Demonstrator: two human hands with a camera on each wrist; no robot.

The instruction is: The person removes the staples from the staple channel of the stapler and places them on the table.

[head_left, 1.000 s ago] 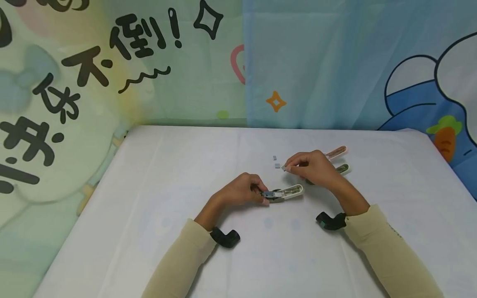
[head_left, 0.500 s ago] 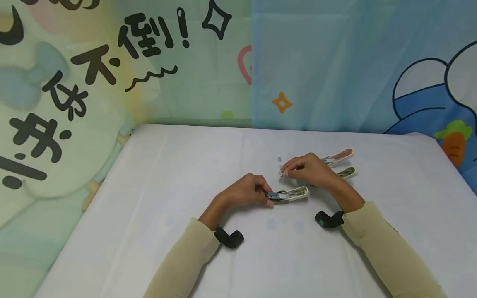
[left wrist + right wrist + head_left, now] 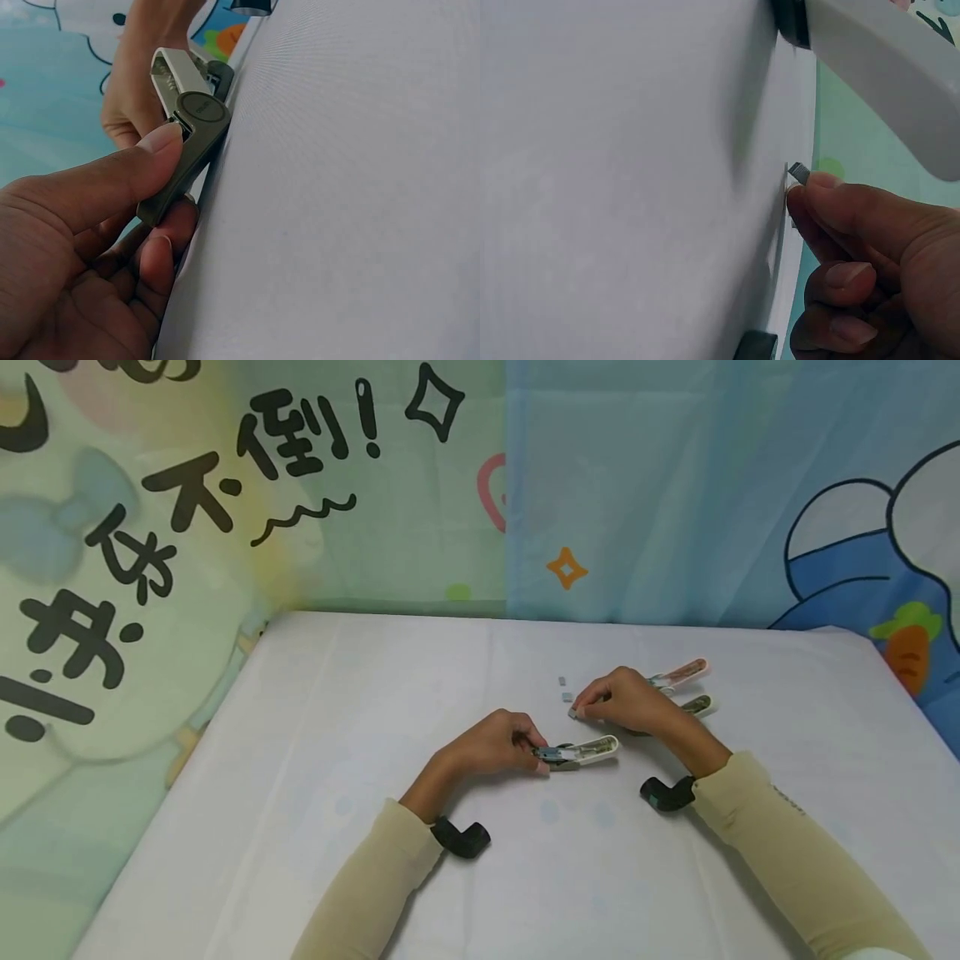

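My left hand [image 3: 487, 745] grips the end of a stapler [image 3: 588, 750], pale on top with a grey-green base, low over the white table. In the left wrist view, the thumb presses on the base of that stapler [image 3: 187, 150] and the fingers lie beneath. Between thumb and forefinger, my right hand [image 3: 626, 702] pinches a short strip of staples [image 3: 799, 172], close to the tabletop. Two more small grey strips [image 3: 567, 697] lie just beyond these fingertips.
Behind my right hand lie a pink stapler [image 3: 684, 672] and a green one [image 3: 699, 705], both partly hidden by the hand. A printed cloth backdrop [image 3: 645, 510] stands along the far table edge.
My right hand has drawn slightly nearer with the staple strip, away from the two loose strips. The left hand keeps its grip on the stapler. The head view has shifted a little.
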